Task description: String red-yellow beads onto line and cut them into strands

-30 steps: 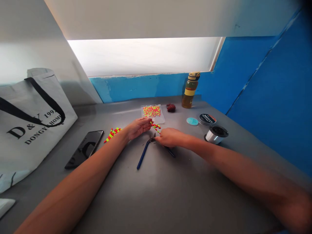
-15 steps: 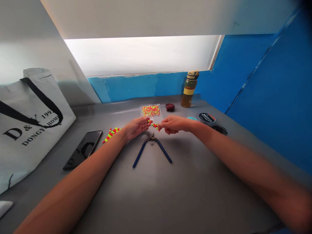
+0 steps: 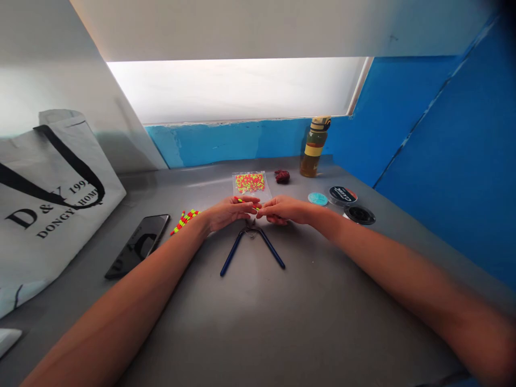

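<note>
My left hand (image 3: 228,211) and my right hand (image 3: 282,209) meet fingertip to fingertip over the grey table (image 3: 258,317). Both pinch a short string of red and yellow beads (image 3: 246,202), which shows between the fingers. Just below them lie blue-handled pliers (image 3: 252,246), handles spread, untouched. A clear bag of red and yellow beads (image 3: 250,183) lies just behind the hands. Finished bead strings (image 3: 184,220) lie beside my left wrist.
A black phone (image 3: 138,245) and a white tote bag (image 3: 48,193) are on the left. At the right are a teal disc (image 3: 317,199), a labelled spool (image 3: 342,195) and a dark spool (image 3: 359,215). A bottle (image 3: 315,147) and a dark red clump (image 3: 282,176) stand by the blue wall.
My right hand left the pliers on the table, rose to the bead string and has now drawn in close to my left hand. The pliers lie free.
</note>
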The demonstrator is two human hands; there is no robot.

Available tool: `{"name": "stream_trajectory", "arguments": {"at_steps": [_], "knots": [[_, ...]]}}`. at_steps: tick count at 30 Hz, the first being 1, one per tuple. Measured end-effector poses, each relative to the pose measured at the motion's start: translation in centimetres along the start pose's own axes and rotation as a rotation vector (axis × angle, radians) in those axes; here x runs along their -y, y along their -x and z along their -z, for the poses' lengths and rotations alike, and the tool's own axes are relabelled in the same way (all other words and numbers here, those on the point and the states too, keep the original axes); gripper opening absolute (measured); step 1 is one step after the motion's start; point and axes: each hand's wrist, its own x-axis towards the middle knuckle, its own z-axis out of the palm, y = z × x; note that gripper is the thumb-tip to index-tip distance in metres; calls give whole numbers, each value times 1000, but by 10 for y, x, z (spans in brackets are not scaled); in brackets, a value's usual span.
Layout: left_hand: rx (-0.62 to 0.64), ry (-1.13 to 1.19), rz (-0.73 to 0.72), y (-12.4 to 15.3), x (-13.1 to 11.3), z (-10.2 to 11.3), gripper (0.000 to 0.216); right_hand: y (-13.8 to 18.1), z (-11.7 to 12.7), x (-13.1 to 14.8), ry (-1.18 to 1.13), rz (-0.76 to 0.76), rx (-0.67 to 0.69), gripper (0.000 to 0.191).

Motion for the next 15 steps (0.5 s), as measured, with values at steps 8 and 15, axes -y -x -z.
{"name": "stream_trajectory", "arguments": {"at_steps": [8, 15], "knots": [[-106, 22, 21, -3, 3, -1, 34, -6, 1, -8, -87, -25, -16, 24], [-190, 40, 24, -6, 4, -3, 22, -5, 0, -6, -62, -24, 33, 26]]}}
